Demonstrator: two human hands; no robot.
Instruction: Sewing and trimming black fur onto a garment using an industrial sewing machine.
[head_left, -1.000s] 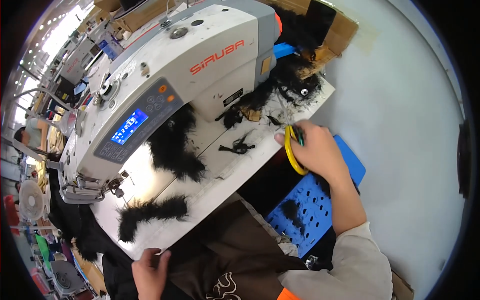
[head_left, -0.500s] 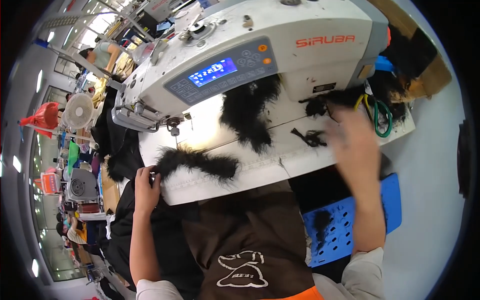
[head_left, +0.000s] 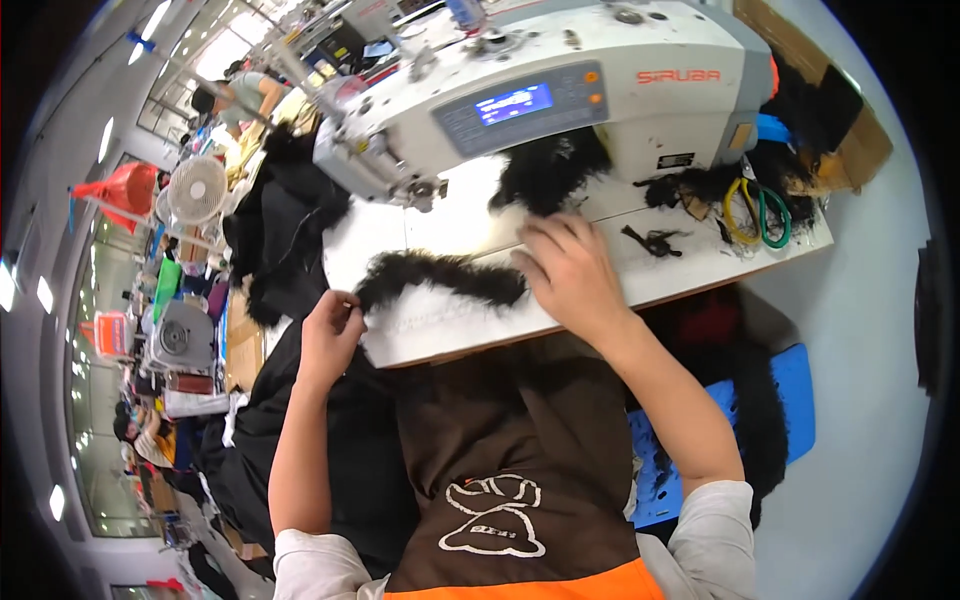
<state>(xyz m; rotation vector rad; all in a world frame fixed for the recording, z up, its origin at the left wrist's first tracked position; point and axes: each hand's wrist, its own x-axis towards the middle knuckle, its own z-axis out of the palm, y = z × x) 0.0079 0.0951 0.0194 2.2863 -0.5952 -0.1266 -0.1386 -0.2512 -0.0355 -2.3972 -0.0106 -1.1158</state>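
A narrow strip of black fur [head_left: 440, 278] lies across the white sewing machine bed [head_left: 440, 335]. My left hand [head_left: 332, 335] pinches its left end between thumb and fingertips. My right hand [head_left: 575, 275] rests by the strip's right end, fingers a little bent and thumb apart, with nothing visible in it. Just beyond those fingers, a larger black fur piece [head_left: 550, 165] lies under the arm of the sewing machine [head_left: 640, 80]. The needle area stands beyond the strip, to the left.
Scissors with yellow and green handles [head_left: 765, 215] lie at the right among black scraps [head_left: 690, 188]. A small dark scrap [head_left: 655, 240] is nearer. Black fabric [head_left: 285, 220] heaps at the left. Below right, a black furry length hangs by the blue pedal [head_left: 800, 400].
My right hand has moved left from beside the scissors to the strip's right end. My left hand stays at the strip's left end. The whole view has shifted.
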